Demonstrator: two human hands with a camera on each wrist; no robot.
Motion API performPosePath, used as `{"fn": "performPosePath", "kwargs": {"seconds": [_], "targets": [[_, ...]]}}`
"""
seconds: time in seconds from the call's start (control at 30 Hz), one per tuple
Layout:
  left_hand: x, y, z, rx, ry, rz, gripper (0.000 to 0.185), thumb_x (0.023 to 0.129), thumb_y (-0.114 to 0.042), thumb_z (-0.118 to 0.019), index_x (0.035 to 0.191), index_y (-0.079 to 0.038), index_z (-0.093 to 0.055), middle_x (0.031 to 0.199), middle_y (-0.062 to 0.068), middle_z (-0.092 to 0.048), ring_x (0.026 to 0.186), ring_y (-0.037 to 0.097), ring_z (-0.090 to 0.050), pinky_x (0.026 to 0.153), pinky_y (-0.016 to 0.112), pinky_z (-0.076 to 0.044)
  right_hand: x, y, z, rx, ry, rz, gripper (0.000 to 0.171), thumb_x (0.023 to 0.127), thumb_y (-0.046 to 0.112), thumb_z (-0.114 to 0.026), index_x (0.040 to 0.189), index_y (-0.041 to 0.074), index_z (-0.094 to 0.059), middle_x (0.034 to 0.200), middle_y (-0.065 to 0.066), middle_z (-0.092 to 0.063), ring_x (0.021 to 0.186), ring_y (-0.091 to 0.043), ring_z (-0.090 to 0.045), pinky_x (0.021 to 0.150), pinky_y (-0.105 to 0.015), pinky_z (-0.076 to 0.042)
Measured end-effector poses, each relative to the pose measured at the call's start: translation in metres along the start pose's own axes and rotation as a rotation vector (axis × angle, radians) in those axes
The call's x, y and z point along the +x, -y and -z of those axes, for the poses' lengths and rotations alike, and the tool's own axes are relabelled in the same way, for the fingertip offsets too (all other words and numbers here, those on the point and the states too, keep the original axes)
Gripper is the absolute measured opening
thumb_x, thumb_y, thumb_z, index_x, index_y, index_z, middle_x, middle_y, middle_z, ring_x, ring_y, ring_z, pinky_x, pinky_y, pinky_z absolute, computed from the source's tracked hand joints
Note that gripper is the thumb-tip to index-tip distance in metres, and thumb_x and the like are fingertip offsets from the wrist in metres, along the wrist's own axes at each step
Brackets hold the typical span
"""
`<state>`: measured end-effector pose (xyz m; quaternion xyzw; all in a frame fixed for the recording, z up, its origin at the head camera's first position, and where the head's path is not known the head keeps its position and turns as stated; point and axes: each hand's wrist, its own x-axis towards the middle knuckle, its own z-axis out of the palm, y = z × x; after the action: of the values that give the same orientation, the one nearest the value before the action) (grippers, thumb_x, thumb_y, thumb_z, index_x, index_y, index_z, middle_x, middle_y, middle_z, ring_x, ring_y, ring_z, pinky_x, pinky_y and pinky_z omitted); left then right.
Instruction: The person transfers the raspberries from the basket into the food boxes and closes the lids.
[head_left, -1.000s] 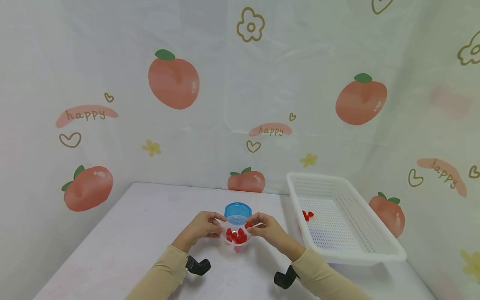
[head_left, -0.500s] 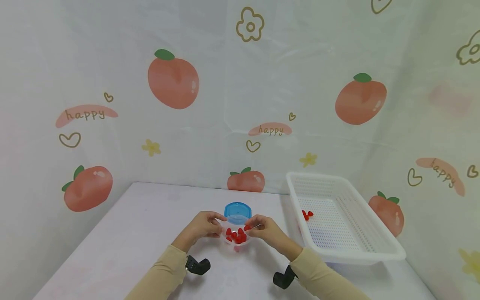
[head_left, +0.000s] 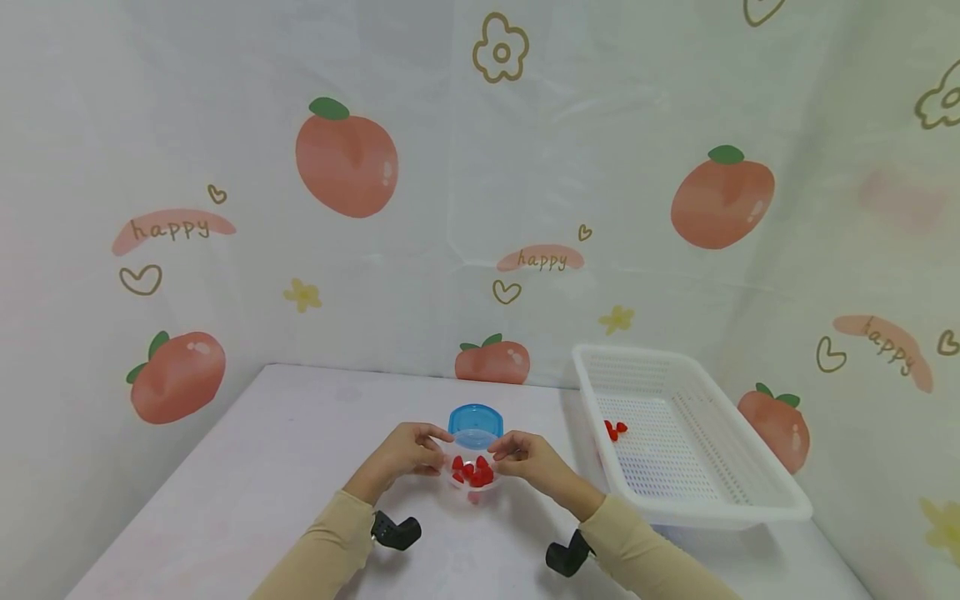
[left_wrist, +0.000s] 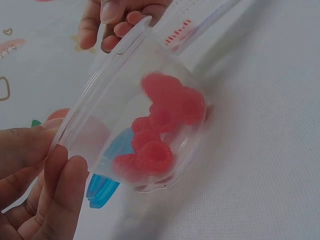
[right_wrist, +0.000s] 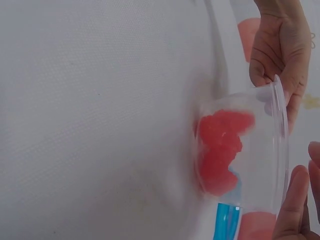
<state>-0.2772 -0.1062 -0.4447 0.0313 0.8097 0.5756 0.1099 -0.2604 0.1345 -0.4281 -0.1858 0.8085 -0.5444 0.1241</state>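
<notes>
Table (head_left: pixel 285 467): I count one, white, carrying everything.
Basket (head_left: pixel 757 500): one white mesh basket at the table's 3 o'clock; I see two red berries (head_left: pixel 614 430) in its far end.
Cup (head_left: pixel 472 477): one clear plastic cup at table centre, roughly seven red raspberries (left_wrist: pixel 165 125) inside.
Lid (head_left: pixel 476 420): one blue lid, just at the cup's 12 o'clock.
Left hand (head_left: pixel 408 451): fingers pinching the cup's rim at its 9 o'clock.
Right hand (head_left: pixel 528 458): fingertips curled at the rim's 3 o'clock; whether it holds anything, I cannot tell.
Change: the berry pinched over the cup a second ago is out of sight now.
</notes>
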Motion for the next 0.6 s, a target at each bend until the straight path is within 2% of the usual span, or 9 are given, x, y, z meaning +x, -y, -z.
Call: {"fn": "performPosePath", "kwargs": {"seconds": [0.6], "targets": [[-0.0015,-0.0008,0.0011,-0.007,0.007,-0.01,0.029,0.083,-0.003,-0.071,0.112,-0.004,-0.067,0.084,0.008,-0.063,0.069,0.017,-0.065,0.07,0.033,-0.06,-0.0028,0.0018,-0.001,0.005,-0.008,-0.013,0.029,0.088,0.009,-0.067,0.114,-0.004,-0.061,0.106,-0.017,-0.064,0.085,-0.013,-0.062,0.084,-0.031,-0.058]]}}
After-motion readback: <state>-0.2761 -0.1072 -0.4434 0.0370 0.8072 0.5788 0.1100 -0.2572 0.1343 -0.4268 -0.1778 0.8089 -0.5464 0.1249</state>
